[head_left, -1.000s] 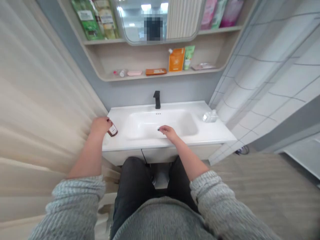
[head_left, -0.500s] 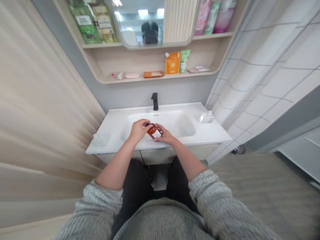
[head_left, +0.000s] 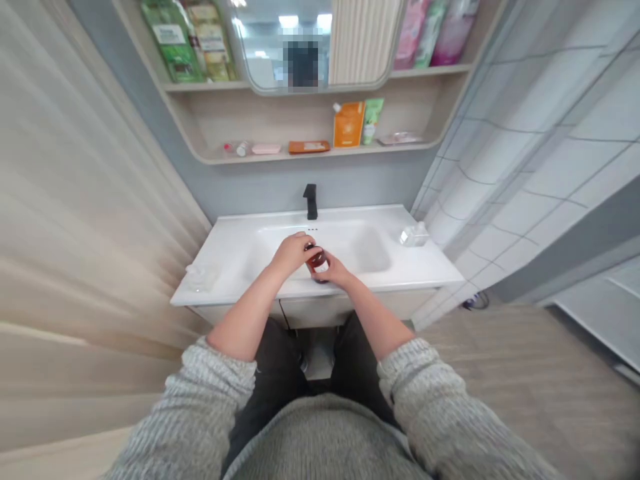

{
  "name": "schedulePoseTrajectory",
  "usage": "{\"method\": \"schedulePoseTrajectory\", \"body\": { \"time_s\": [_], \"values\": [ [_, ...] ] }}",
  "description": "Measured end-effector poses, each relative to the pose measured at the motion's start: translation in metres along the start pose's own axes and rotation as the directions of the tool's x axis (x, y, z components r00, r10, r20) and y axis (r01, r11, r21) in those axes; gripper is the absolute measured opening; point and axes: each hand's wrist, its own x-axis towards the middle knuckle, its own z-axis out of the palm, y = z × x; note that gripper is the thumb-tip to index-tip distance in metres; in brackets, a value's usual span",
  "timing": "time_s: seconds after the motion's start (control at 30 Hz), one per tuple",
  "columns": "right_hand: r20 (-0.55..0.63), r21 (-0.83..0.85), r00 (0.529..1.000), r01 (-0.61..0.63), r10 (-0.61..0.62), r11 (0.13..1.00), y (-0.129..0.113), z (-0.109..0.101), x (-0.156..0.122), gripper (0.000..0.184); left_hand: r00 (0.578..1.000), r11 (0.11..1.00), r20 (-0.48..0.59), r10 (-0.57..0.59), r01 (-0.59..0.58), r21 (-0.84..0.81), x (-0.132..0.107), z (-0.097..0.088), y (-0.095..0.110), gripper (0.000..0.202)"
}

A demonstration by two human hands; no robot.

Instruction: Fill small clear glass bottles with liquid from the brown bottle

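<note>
A small brown bottle (head_left: 318,261) with a white label stands upright between my two hands over the front of the white sink basin (head_left: 350,243). My left hand (head_left: 293,252) is closed over the bottle's top. My right hand (head_left: 334,272) cups the bottle from below and the right side. A black tap (head_left: 311,201) rises at the back of the sink.
A clear holder (head_left: 200,277) sits on the counter's left, a clear dish (head_left: 413,234) on its right. The wall shelf (head_left: 320,152) carries an orange pouch, a green tube and small items. A mirror hangs above. Slatted wall on the left, tiled wall on the right.
My left hand lifted the brown bottle from the counter's left side and carried it to the middle over the basin. My right hand joined it; the bottle now stands upright.
</note>
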Motion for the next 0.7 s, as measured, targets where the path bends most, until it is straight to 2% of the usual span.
{"method": "schedulePoseTrajectory", "body": {
  "time_s": [0.1,0.17,0.3,0.4,0.5,0.7],
  "values": [
    [-0.003,-0.043,1.000,-0.017,0.017,0.999,-0.003,0.001,-0.002,0.060,0.995,0.955,0.019,-0.096,0.087,0.285,0.004,0.001,0.025,0.043],
    [0.005,-0.037,1.000,-0.021,0.021,0.999,-0.004,0.002,-0.004,0.058,0.989,0.925,0.016,-0.147,0.132,0.357,0.004,-0.002,0.035,0.048],
    [0.016,-0.004,1.000,0.018,-0.018,1.000,-0.006,0.002,-0.005,0.066,0.986,0.939,0.102,-0.135,0.094,0.332,0.000,-0.017,0.032,0.037],
    [0.053,-0.015,0.998,0.037,-0.036,0.999,-0.007,0.001,-0.004,0.069,0.979,0.935,0.147,-0.142,0.084,0.346,-0.002,-0.024,0.028,0.040],
    [0.074,-0.043,0.997,0.042,-0.038,0.998,-0.007,0.000,-0.004,0.068,0.982,0.914,0.124,-0.140,0.080,0.398,0.000,-0.022,0.032,0.050],
    [0.037,-0.023,0.998,0.059,-0.058,0.998,-0.007,0.003,-0.005,0.068,0.981,0.916,0.136,-0.140,0.076,0.393,-0.001,-0.018,0.036,0.041]
  ]
}}
